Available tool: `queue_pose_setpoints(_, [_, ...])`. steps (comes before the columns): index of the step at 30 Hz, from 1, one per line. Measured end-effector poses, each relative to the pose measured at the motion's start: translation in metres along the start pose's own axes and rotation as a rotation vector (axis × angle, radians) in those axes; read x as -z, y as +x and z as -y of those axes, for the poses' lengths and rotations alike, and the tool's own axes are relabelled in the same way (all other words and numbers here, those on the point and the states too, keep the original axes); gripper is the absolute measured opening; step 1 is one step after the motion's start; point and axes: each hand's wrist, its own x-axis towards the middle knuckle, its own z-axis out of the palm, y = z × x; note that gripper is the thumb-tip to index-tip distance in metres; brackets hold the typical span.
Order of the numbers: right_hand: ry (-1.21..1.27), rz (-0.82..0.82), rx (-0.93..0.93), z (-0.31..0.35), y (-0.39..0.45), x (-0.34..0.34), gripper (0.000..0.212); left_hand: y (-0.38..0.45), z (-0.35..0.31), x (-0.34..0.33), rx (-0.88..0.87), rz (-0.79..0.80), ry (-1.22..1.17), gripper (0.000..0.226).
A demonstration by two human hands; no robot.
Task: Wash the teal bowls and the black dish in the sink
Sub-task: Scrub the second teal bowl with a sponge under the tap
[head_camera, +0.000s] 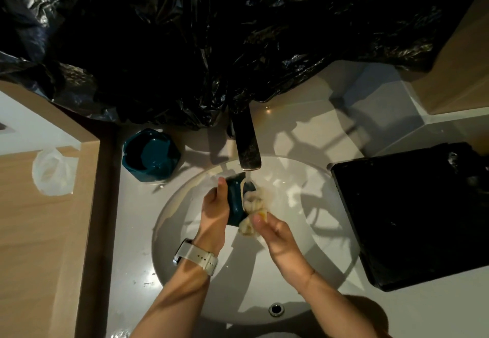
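Over the round white sink (pixel 312 242), the left hand (pixel 214 206) grips a teal bowl (pixel 235 200), fingers curled round its outer wall, holding it tilted on edge under the tap (pixel 246 144), from which a thin stream of water runs. The right hand (pixel 275 231) pinches a pale, soapy sponge (pixel 252 205) and presses it against the bowl's inner side. A white watch (pixel 197 257) sits on the left wrist.

A second teal bowl (pixel 152 155) stands upright on the surface (pixel 132 231) to the far left of the sink, just beside the rim. The black dish (pixel 412 216), large and rectangular, lies on the surface to the right of the sink. A crumpled black plastic sheet (pixel 211 33) covers the far side, hanging down behind the tap. A clear plastic bag (pixel 53 170) lies on the wooden ledge (pixel 34 231) at the left.
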Motion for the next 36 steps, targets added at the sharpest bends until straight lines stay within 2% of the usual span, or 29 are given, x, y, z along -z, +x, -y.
queue_pose_setpoints(3, [0.148,-0.034,-0.044,0.010,0.018,0.001,0.032,-0.004,-0.010,0.000,-0.095,0.021,0.102,0.034])
queue_pose_setpoints(6, [0.268,-0.059,-0.049,0.029,0.031,0.007,0.044,-0.008,-0.020,0.003,-0.204,0.180,0.224,0.024])
queue_pose_setpoints(8, [0.289,-0.077,-0.074,0.034,0.036,0.014,0.044,-0.006,-0.019,0.011,-0.388,0.284,0.506,0.020])
queue_pose_setpoints(10, [0.259,-0.135,-0.133,0.039,0.043,0.018,0.043,-0.001,-0.014,0.021,-0.599,0.322,0.769,0.019])
queue_pose_setpoints(12, [0.168,-0.123,-0.200,0.046,0.051,0.020,0.046,0.002,-0.011,0.028,-0.790,0.327,0.898,0.020])
queue_pose_setpoints(14, [0.076,-0.082,-0.253,0.051,0.058,0.019,0.032,0.004,-0.012,0.031,-0.940,0.340,0.977,0.024])
queue_pose_setpoints(16, [0.072,-0.107,-0.261,0.052,0.063,0.016,0.036,0.003,-0.011,0.032,-1.023,0.355,1.039,0.029])
queue_pose_setpoints(19, [0.067,-0.178,-0.228,0.048,0.063,0.011,0.020,0.005,-0.002,0.038,-1.114,0.259,1.111,0.029])
queue_pose_setpoints(21, [0.062,-0.211,-0.232,0.045,0.060,0.009,0.012,0.003,0.007,0.041,-1.051,0.165,0.985,0.023])
queue_pose_setpoints(23, [0.075,-0.188,-0.208,0.037,0.056,0.011,0.009,-0.003,0.010,0.041,-0.816,0.097,0.548,0.014])
queue_pose_setpoints(25, [0.095,-0.137,-0.166,0.035,0.050,0.013,0.015,-0.006,0.007,0.040,-0.503,0.021,0.150,0.016])
queue_pose_setpoints(26, [0.114,-0.106,-0.159,0.034,0.047,0.014,0.025,-0.006,0.004,0.041,-0.327,0.060,0.045,0.025])
queue_pose_setpoints(28, [0.095,-0.049,-0.160,0.032,0.045,0.015,0.041,-0.003,0.002,0.043,-0.048,0.347,-0.116,0.052])
queue_pose_setpoints(30, [0.032,-0.036,-0.160,0.032,0.041,0.014,0.044,-0.004,0.002,0.043,0.015,0.582,-0.131,0.059])
queue_pose_setpoints(33, [0.157,-0.061,-0.166,0.028,0.035,0.020,0.052,-0.005,0.001,0.039,0.019,0.610,-0.068,0.060])
queue_pose_setpoints(36, [0.197,-0.032,-0.146,0.031,0.034,0.026,0.037,-0.004,0.000,0.035,0.036,0.622,-0.056,0.057])
